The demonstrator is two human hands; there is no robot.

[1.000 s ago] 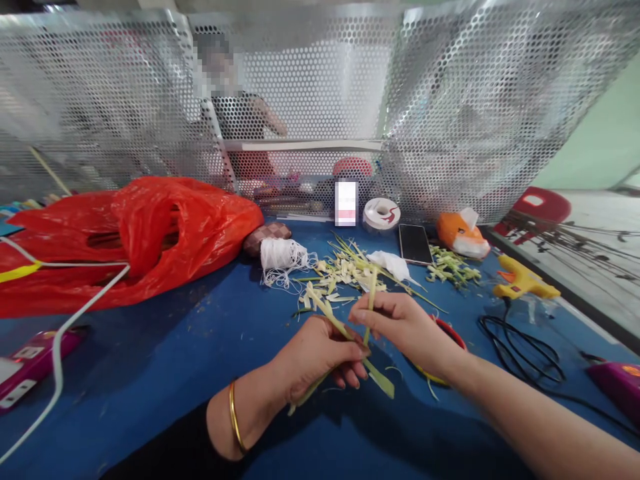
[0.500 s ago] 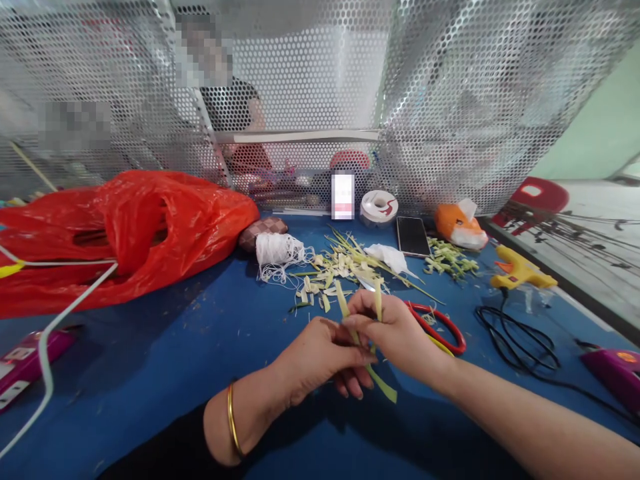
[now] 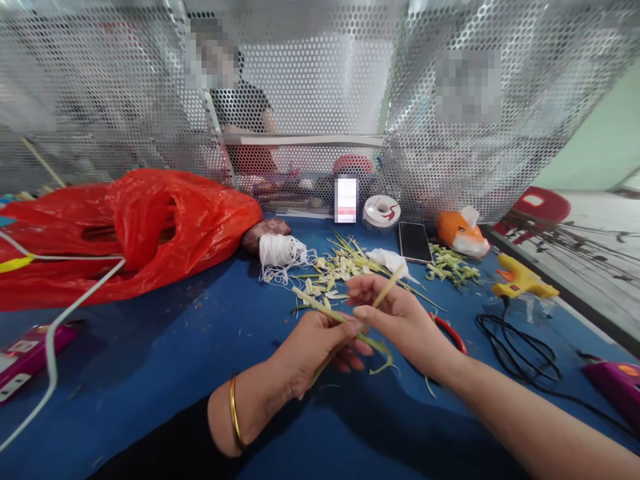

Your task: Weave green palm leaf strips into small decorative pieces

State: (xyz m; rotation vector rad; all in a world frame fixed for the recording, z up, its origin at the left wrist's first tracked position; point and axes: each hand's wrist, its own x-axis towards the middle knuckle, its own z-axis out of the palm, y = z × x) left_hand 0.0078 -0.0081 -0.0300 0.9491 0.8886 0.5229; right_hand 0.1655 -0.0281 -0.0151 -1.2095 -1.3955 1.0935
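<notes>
My left hand (image 3: 327, 343) is closed, its thumb pressing a pale green leaf strip (image 3: 317, 303) against the fingers. The strip slants from upper left to lower right, with a curled, frayed end below the fingers. A second leaf strip (image 3: 390, 285) crosses it and leans to the upper right. My right hand (image 3: 405, 317) is curled around this second strip, thumb close to my left thumb; its exact grip is partly hidden. Behind both hands lies a heap of cut leaf pieces (image 3: 343, 268). A red-handled tool (image 3: 453, 333) is mostly covered by my right hand.
A red plastic bag (image 3: 200, 227) fills the left, beside a white thread spool (image 3: 280, 251). Tape (image 3: 381, 212), a phone (image 3: 415, 241), an orange tissue holder (image 3: 461, 233) and knotted green pieces (image 3: 450, 265) stand behind. A yellow glue gun (image 3: 525, 277) and its cable are right.
The strips now cross at a wider angle, one leaning left and the other right. The lower strip end has become curled and frayed. My right hand has shifted slightly, covering more of the red-handled tool.
</notes>
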